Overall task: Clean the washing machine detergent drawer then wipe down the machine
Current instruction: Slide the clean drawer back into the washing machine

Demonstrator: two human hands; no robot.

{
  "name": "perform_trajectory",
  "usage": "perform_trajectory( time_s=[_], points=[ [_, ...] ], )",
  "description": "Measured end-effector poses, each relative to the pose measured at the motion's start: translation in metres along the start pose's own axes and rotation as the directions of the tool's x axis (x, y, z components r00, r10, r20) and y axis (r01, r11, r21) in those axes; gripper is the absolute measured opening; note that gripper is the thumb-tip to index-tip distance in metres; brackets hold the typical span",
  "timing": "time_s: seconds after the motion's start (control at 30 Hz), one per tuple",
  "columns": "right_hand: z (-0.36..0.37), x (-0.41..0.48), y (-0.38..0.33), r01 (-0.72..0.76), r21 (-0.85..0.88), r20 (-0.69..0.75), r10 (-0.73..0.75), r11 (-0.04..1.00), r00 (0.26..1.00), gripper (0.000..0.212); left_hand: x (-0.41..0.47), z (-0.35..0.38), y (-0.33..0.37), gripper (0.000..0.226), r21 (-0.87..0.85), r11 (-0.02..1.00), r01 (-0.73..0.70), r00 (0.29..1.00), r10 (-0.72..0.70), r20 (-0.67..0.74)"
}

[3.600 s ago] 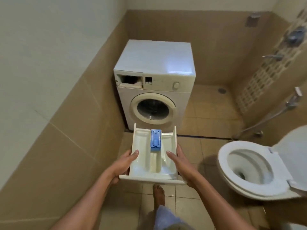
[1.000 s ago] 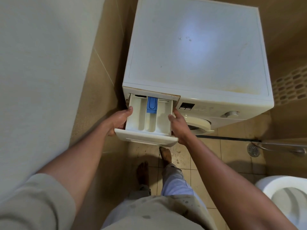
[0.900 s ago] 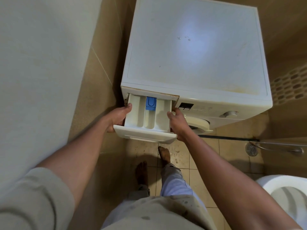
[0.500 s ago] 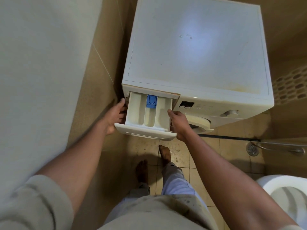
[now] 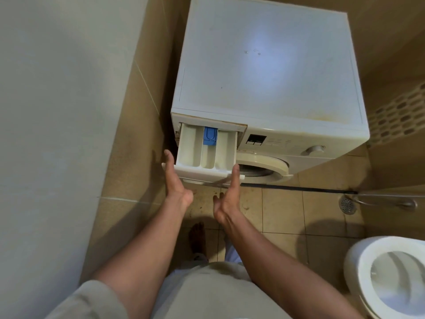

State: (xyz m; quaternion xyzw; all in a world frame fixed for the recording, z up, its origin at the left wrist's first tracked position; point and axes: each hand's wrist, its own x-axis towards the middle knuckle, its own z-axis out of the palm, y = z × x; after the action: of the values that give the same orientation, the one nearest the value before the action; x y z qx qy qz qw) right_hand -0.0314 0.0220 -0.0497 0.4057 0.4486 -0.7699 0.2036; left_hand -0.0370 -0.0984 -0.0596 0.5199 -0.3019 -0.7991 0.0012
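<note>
Detergent drawer (image 5: 207,155) half seated in slot at 10 o'clock corner of washing machine (image 5: 264,65) front. Left hand (image 5: 176,180) and right hand (image 5: 228,194) flat, fingers straight, holding nothing, at front-panel ends. Likely step: reinsertion. Next move: even, square push home before wiping.

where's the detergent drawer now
Head view: the detergent drawer sticks partly out of the washing machine, front top-left, beside the display, left hand and right hand at its corners.

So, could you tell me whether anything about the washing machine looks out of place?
The detergent drawer juts partly out of its slot, not pushed home. Yellowish staining marks the top of the washing machine near its front right corner.
</note>
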Motion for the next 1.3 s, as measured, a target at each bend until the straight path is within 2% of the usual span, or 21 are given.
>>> perform_trajectory(
  time_s=[0.07,0.17,0.27,0.37,0.53,0.77,0.9,1.0,1.1,1.3],
  points=[
    [0.010,-0.003,0.005,-0.033,0.018,0.046,0.032,0.999,0.998,0.075,-0.009,0.006,-0.008,0.075,-0.041,0.999,-0.001,1.000,0.002,0.028],
    [0.019,-0.002,0.007,-0.087,0.105,0.073,0.079,0.991,0.994,0.059,-0.019,0.012,-0.013,0.049,-0.108,0.992,0.058,0.997,-0.053,0.047],
    [0.022,0.001,-0.003,-0.148,0.197,0.120,0.126,0.969,0.985,0.047,-0.018,0.012,-0.011,0.052,-0.124,0.990,0.073,0.997,-0.069,0.036],
    [0.028,0.005,-0.012,-0.200,0.223,0.158,0.167,0.954,0.973,0.050,-0.015,0.014,-0.007,0.062,-0.143,0.988,0.056,0.998,-0.057,0.003],
    [0.046,0.015,-0.034,-0.219,0.214,0.174,0.184,0.952,0.967,0.048,-0.008,0.033,0.008,0.058,-0.137,0.990,0.024,1.000,-0.024,0.001],
    [0.058,0.036,-0.057,-0.239,0.119,0.213,0.210,0.964,0.954,0.030,0.011,0.058,0.021,0.062,-0.119,0.993,0.016,1.000,-0.014,0.020],
    [0.053,0.033,-0.057,-0.234,0.147,0.241,0.195,0.961,0.951,0.039,0.016,0.056,0.018,0.061,-0.124,0.992,0.034,0.998,-0.027,0.061],
    [0.045,0.026,-0.049,-0.225,0.157,0.281,0.174,0.962,0.944,0.035,0.013,0.054,0.007,0.057,-0.143,0.989,0.030,0.998,-0.022,0.057],
    [0.042,0.026,-0.043,-0.228,0.187,0.265,0.175,0.956,0.948,0.034,0.011,0.058,-0.003,0.061,-0.180,0.984,0.011,1.000,-0.006,0.027],
    [0.054,0.039,-0.056,-0.179,0.170,0.235,0.136,0.969,0.962,0.038,0.017,0.076,0.008,0.047,-0.182,0.982,-0.045,0.998,0.052,0.035]
  ],
)
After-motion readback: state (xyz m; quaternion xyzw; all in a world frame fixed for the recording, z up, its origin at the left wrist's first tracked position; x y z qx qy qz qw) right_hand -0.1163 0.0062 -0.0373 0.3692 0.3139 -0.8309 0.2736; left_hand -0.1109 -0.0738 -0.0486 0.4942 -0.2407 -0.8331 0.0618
